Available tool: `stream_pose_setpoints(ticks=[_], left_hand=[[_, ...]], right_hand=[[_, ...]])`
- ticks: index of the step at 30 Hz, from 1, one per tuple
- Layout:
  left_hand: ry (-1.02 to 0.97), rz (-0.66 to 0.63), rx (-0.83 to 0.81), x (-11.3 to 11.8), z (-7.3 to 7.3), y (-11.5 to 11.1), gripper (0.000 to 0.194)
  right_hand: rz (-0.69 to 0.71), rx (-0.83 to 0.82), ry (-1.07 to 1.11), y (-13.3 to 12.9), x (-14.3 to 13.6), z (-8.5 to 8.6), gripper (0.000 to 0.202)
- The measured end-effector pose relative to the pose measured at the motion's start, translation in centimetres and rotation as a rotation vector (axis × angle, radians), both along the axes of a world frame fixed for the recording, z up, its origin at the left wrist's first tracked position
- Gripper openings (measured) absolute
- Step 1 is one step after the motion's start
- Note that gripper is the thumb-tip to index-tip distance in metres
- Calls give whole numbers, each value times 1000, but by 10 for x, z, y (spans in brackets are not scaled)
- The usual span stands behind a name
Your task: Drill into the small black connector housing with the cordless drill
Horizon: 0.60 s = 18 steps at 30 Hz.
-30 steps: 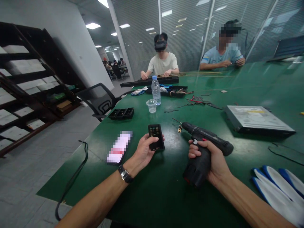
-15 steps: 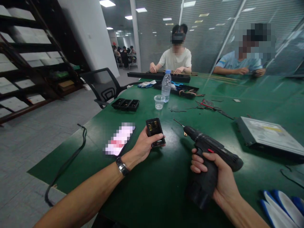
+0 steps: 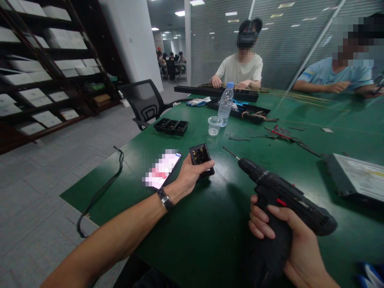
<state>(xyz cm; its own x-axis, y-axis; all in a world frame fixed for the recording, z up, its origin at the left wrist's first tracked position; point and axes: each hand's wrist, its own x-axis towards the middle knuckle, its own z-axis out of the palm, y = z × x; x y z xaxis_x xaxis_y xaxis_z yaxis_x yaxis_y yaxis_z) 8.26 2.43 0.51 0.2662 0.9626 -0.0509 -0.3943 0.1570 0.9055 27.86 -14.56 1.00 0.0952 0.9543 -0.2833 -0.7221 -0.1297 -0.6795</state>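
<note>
My left hand [image 3: 190,174] grips a small black plastic socket box [image 3: 201,155] with brass-coloured metal contacts inside, its open side tilted up toward me. The thumb lies across its lower end. In my right hand [image 3: 288,228] is a black cordless drill [image 3: 279,188], held by its handle, with a red switch showing above the thumb. A long thin bit [image 3: 231,153] points left toward the box, apart from it. Left of my left hand lies a phone [image 3: 163,170] with a lit screen.
Black three-part box [image 3: 171,127], plastic cup [image 3: 214,126] and water bottle [image 3: 226,105] stand beyond my hands. Wire scraps [image 3: 282,134] lie behind the drill. A metal-cased unit [image 3: 357,176] is at right, gloves [image 3: 372,276] at lower right. Two people sit across the green table [image 3: 192,236].
The view has swung left, shifting the scene rightward. The drill is nearer and lower right; the box is tilted differently in my left hand. Both hands keep their hold.
</note>
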Motion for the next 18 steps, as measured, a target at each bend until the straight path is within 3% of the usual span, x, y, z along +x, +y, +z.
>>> stream_pose_setpoints(ticks=[11,18], left_hand=[[14,63,4,-2,-12,12,53],[-10,81,-27,-2,-3,9,52]], right_hand=[[91,16,-67,-10,-14,4,24],[162,19,-61,-19,-23,10,29]])
